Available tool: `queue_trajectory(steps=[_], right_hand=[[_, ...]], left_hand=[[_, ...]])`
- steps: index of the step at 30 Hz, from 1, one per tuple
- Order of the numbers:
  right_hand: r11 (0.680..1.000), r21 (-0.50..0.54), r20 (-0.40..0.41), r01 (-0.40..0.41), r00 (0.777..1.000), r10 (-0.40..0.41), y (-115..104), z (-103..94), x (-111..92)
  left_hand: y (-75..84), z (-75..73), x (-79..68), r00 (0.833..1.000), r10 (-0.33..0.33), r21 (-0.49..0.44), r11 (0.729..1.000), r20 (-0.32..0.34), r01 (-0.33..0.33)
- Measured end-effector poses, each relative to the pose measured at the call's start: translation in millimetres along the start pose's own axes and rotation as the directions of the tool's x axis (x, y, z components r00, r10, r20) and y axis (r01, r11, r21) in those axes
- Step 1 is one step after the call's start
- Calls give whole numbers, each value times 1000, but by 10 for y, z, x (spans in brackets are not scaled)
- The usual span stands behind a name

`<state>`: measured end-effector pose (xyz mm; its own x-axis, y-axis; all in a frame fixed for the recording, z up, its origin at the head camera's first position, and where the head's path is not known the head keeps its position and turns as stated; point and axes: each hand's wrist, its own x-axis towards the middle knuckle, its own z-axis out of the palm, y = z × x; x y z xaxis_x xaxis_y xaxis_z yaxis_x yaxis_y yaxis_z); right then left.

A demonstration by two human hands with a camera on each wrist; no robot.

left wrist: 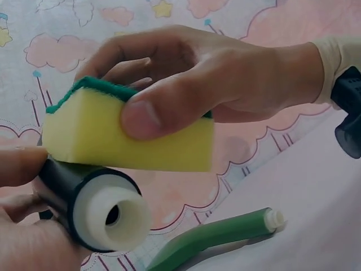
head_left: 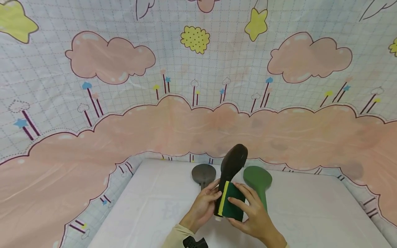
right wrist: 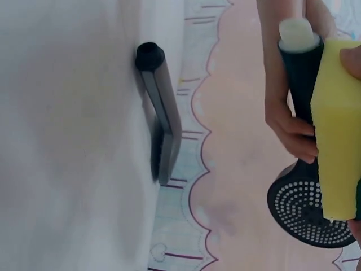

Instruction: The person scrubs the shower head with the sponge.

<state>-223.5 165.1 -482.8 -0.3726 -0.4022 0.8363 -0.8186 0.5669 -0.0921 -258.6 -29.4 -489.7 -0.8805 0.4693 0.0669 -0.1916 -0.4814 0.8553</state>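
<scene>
My left hand [head_left: 202, 206] grips a black shower head [head_left: 234, 162] by its handle, with the head tilted up and away. In the right wrist view its round nozzle face [right wrist: 299, 212] shows, and a white threaded end [left wrist: 113, 212] faces the left wrist camera. My right hand [head_left: 255, 217] pinches a sponge [left wrist: 130, 135], yellow with a green scouring side, between thumb and fingers. The sponge's yellow side lies along the black handle. Part of the handle is hidden behind the sponge.
A grey shower head [head_left: 203, 175] lies on the white table [head_left: 149, 199] left of the hands. To the right lies a green shower head [head_left: 257, 177], its handle partly behind the right hand. A patterned cloth [head_left: 130, 137] with pink clouds rises behind the table.
</scene>
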Motion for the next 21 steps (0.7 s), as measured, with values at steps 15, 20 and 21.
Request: queue_trajectory(steps=[15, 20, 21], right_hand=[[991, -105, -94, -85, 993, 76, 233, -172, -12], [985, -138, -158, -105, 984, 83, 312, -274, 5], [984, -139, -166, -111, 982, 88, 328, -290, 0]], left_hand=[[-64, 85, 20, 990, 20, 110, 994, -143, -4], [-143, 124, 43, 969, 54, 180, 984, -241, -10], [-165, 130, 52, 964, 59, 192, 981, -259, -8]])
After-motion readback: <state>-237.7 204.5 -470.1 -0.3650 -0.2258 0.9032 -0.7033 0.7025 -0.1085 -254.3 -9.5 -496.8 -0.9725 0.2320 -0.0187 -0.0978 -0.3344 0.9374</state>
